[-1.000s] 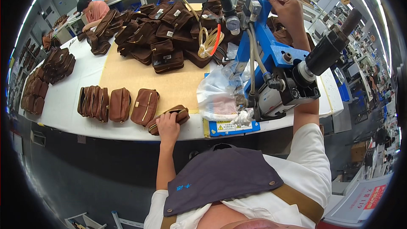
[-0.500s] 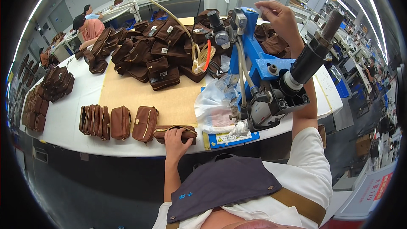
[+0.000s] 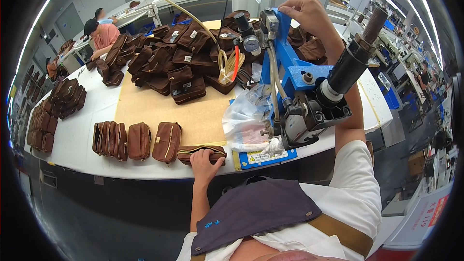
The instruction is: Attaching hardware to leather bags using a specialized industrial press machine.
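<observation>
My left hand (image 3: 206, 163) is closed over the near side of a brown zip pouch (image 3: 185, 155) at the table's front edge. The pouch lies on its side with its gold zipper facing up. To the right, a blue pneumatic press (image 3: 299, 78) with a black cylinder stands on the table. My right arm reaches behind it, and my right hand (image 3: 308, 13) is at the top of its blue post, thumb and fingers pinched together. Whether something small is between those fingertips cannot be seen. The press's working end is partly hidden by its own body.
Left of my hand stand another brown pouch (image 3: 166, 142), a second one (image 3: 139, 141) and a row of several (image 3: 110, 140). A heap of brown pouches (image 3: 188, 58) covers the back. More stacks (image 3: 46, 116) sit far left. Clear plastic (image 3: 246, 118) lies beside the press. A person (image 3: 104, 36) works beyond.
My right hand has moved left and slightly down, onto the top of the blue post. My left hand stays on the pouch, which now lies a little flatter. The view has shifted slightly.
</observation>
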{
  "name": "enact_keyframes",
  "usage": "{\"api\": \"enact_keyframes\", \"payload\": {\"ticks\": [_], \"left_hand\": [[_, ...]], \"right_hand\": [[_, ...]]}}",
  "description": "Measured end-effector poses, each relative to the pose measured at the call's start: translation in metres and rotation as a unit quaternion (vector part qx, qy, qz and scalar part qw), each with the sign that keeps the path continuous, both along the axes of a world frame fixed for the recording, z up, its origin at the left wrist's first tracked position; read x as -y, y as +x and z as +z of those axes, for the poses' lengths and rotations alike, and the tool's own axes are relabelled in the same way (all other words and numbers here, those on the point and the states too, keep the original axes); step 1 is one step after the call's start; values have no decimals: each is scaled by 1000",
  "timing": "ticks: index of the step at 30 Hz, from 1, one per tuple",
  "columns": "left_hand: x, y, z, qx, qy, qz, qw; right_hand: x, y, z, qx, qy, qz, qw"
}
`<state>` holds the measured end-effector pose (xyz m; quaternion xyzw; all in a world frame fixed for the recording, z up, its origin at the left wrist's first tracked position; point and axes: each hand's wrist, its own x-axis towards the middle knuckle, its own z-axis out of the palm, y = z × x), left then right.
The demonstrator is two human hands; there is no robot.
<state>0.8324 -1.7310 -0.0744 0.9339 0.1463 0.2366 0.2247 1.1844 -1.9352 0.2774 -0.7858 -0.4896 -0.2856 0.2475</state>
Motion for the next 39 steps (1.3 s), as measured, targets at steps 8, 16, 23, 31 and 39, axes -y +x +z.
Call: {"api": "enact_keyframes", "payload": {"ticks": [8, 16, 23, 31, 39], "left_hand": [[4, 5, -4, 28, -2, -27, 999], [10, -5, -7, 20, -16, -38, 999], [15, -1, 4, 17, -45, -98, 994], [19, -2, -10, -4, -142, -92, 986], [20, -9, 4, -56, -150, -73, 984]], "right_hand": [[-3, -9, 32, -222, -90, 29, 971], [19, -15, 19, -316, 61, -30, 946], [146, 26, -111, -322, 21, -81, 943], [146, -176, -297, -683, -156, -143, 699], [37, -256, -349, -730, -154, 69, 662]]}}
